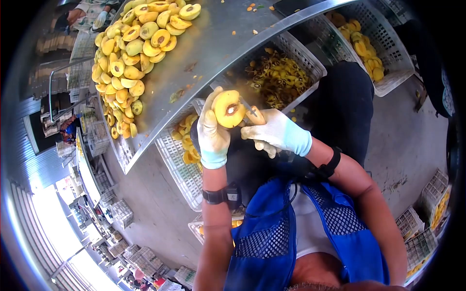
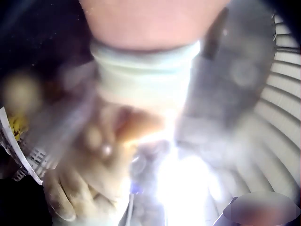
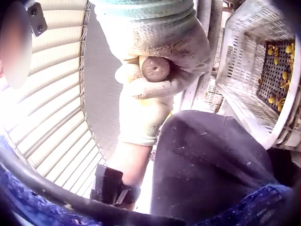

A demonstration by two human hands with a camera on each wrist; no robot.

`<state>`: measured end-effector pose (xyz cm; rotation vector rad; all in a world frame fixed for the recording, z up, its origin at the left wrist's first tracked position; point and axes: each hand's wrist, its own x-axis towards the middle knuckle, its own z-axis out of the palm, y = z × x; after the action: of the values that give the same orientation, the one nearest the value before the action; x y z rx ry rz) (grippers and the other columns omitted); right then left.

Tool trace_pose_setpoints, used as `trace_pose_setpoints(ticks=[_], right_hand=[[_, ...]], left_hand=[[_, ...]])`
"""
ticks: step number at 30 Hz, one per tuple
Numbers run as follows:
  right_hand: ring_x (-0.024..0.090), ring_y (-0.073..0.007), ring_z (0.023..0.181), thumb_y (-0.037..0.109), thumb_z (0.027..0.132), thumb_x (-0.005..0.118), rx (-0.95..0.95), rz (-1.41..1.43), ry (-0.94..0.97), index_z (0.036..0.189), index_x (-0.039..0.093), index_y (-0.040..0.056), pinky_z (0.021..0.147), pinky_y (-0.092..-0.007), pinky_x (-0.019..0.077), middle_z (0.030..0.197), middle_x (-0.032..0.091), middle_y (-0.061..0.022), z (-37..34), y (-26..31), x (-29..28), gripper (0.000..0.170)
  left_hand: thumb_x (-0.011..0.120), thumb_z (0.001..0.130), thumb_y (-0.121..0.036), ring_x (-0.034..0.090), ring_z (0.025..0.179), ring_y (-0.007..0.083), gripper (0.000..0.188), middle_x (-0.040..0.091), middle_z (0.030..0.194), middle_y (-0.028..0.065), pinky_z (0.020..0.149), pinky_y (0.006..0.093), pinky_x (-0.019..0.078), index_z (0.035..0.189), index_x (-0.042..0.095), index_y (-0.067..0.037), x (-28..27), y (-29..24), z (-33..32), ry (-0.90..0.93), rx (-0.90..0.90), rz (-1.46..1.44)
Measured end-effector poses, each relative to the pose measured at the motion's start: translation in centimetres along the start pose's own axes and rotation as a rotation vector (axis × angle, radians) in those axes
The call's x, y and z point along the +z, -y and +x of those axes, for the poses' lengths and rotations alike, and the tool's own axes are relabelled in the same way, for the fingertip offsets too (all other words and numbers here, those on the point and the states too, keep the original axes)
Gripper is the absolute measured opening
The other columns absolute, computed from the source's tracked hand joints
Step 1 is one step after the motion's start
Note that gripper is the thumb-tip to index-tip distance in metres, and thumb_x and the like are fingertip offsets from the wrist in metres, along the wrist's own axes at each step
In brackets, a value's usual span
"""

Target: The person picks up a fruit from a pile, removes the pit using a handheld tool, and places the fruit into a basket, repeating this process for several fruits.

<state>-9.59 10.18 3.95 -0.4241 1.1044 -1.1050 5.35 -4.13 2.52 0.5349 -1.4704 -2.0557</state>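
My gloved left hand [image 1: 214,128] holds up a yellow peach half [image 1: 229,109], its cut face with a pale seed in the brown center turned toward the head camera. In my gloved right hand [image 1: 277,132] is a wooden-handled tool [image 1: 255,115]. Its short metal end meets the right side of the peach half, and I cannot tell its exact shape. The right wrist view shows the round butt of the handle [image 3: 155,69] between curled fingers. Glare and blur hide most of the left hand's grip in the left wrist view.
A metal table [image 1: 213,43] bears a big pile of peach halves [image 1: 128,72]. Below its edge stand a crate of yellow scraps [image 1: 310,68], another crate with fruit [image 1: 177,169] and a third [image 1: 395,80] at the right. My knee [image 3: 202,155] is close under the hands.
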Motion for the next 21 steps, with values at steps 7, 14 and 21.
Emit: trace_pose_setpoints(ticks=[7,14,21], right_hand=[[0.049,-0.0107,0.037,0.028,0.094,0.073,0.072,0.181,0.173,0.093,0.068,-0.0024,0.035,-0.0280,0.0449,0.057,0.053,-0.0011,-0.9,-0.3,-1.3,0.031],[0.046,-0.0107,0.035,0.026,0.094,0.072,0.127,0.185,0.126,0.089,0.067,-0.0027,0.034,-0.0288,0.0448,0.055,0.051,-0.0001,-0.9,-0.6,-1.8,0.029],[0.056,-0.0160,0.038,0.029,0.088,0.074,0.077,-0.168,0.051,0.086,0.066,0.0032,0.036,-0.0309,0.0470,0.061,0.059,-0.0044,-0.4,-0.7,-0.9,0.027]], left_hand=[[0.066,0.098,-0.057,0.061,0.130,0.0272,0.091,0.061,0.141,0.0203,0.113,0.0395,0.0474,0.152,0.041,0.011,1.4,0.5,-0.3,-0.019,0.130,0.204],[0.069,0.096,-0.056,0.061,0.126,0.0241,0.092,0.062,0.139,0.0179,0.112,0.0375,0.0471,0.155,0.040,0.007,1.6,-2.2,-0.7,0.048,-0.068,0.526],[0.082,0.083,-0.018,0.059,0.125,0.0244,0.089,0.056,0.139,0.0178,0.108,0.0350,0.0492,0.156,0.036,0.006,4.1,-3.5,-2.4,0.024,-0.102,0.650]])
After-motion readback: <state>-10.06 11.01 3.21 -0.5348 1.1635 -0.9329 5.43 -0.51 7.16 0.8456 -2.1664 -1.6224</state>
